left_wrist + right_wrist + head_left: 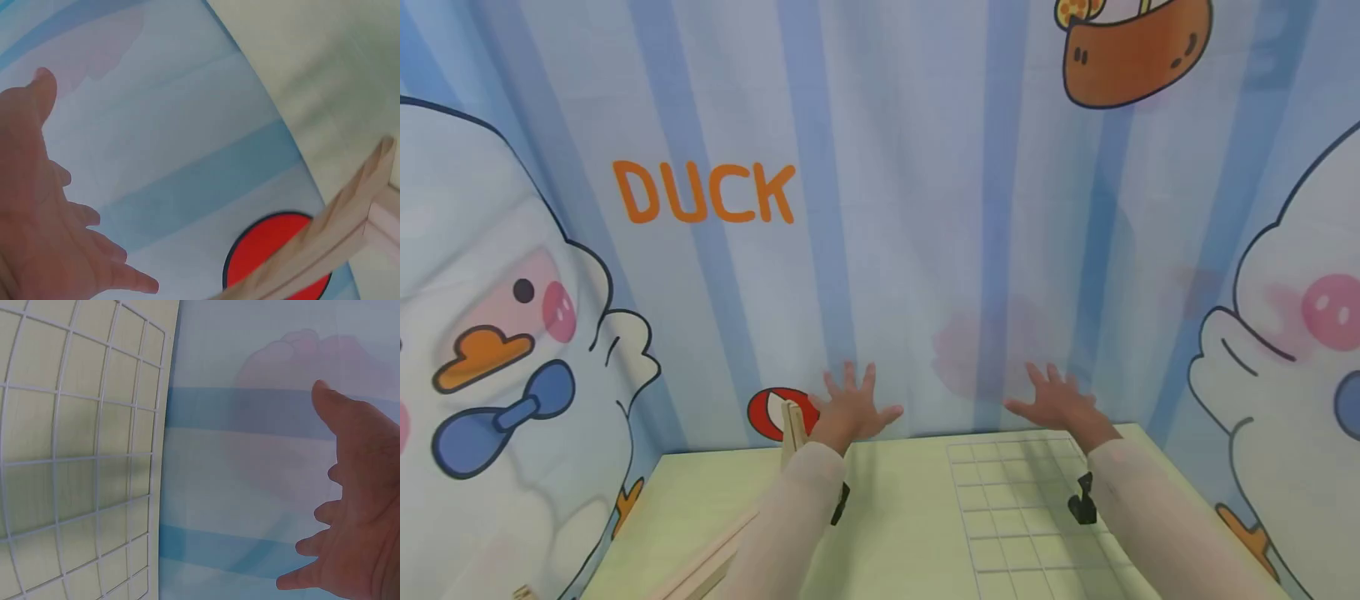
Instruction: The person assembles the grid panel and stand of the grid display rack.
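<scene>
My left hand (pixel 852 410) is held out with its fingers spread, in front of the striped curtain and over the back of the table. Beside it on the left rises the end of a wooden rack (pixel 792 425), whose slats also show in the left wrist view. My right hand (pixel 1051 400) is likewise stretched forward, fingers apart, above the far end of a white wire grid (pixel 1000 510). Both hands hold nothing. In the right wrist view the grid (pixel 98 453) lies to the left of the hand (pixel 359 506).
A pale yellow table (pixel 902 500) spans the space below the arms. Behind it hangs a blue-striped curtain (pixel 910 208) printed with ducks and orange lettering. More wooden bars (pixel 715 558) lie along the table's left side, under the left sleeve.
</scene>
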Demonstrator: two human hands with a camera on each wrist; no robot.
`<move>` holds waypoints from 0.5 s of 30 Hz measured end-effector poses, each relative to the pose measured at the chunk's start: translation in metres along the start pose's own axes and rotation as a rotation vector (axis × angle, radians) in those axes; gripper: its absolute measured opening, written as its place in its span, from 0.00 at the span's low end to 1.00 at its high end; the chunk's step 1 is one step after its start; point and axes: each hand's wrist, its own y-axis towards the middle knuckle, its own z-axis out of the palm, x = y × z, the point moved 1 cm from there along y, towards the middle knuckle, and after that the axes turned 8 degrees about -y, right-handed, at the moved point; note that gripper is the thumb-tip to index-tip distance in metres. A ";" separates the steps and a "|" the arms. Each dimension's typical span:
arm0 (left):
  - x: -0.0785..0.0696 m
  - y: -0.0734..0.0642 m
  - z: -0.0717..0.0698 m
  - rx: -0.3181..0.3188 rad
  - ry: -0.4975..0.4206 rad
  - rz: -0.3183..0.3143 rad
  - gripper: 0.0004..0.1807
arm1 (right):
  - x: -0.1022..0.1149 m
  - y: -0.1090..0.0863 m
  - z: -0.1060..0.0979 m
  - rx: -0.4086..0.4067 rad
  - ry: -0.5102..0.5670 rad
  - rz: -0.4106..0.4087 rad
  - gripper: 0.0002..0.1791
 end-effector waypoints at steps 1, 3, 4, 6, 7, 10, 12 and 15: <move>-0.003 -0.001 0.004 0.000 0.002 0.005 0.51 | -0.003 0.000 0.001 0.007 0.002 0.005 0.56; -0.008 -0.002 0.013 0.013 -0.007 0.010 0.50 | -0.011 0.000 0.005 0.021 0.010 0.012 0.58; -0.011 -0.003 0.017 0.020 -0.014 0.015 0.49 | -0.015 0.000 0.007 0.030 0.019 0.018 0.58; -0.016 -0.005 0.028 0.043 -0.041 0.018 0.49 | -0.024 0.000 0.012 0.036 0.035 0.022 0.58; -0.018 -0.005 0.033 0.055 -0.064 0.024 0.48 | -0.029 0.000 0.014 0.034 0.038 0.022 0.58; -0.024 -0.009 0.050 0.092 -0.126 0.037 0.47 | -0.042 0.000 0.021 0.018 0.032 0.025 0.55; -0.028 -0.013 0.060 0.111 -0.174 0.034 0.47 | -0.051 -0.002 0.026 0.004 0.021 0.026 0.53; -0.036 -0.020 0.074 0.130 -0.233 0.006 0.47 | -0.067 -0.005 0.032 0.001 0.006 0.039 0.51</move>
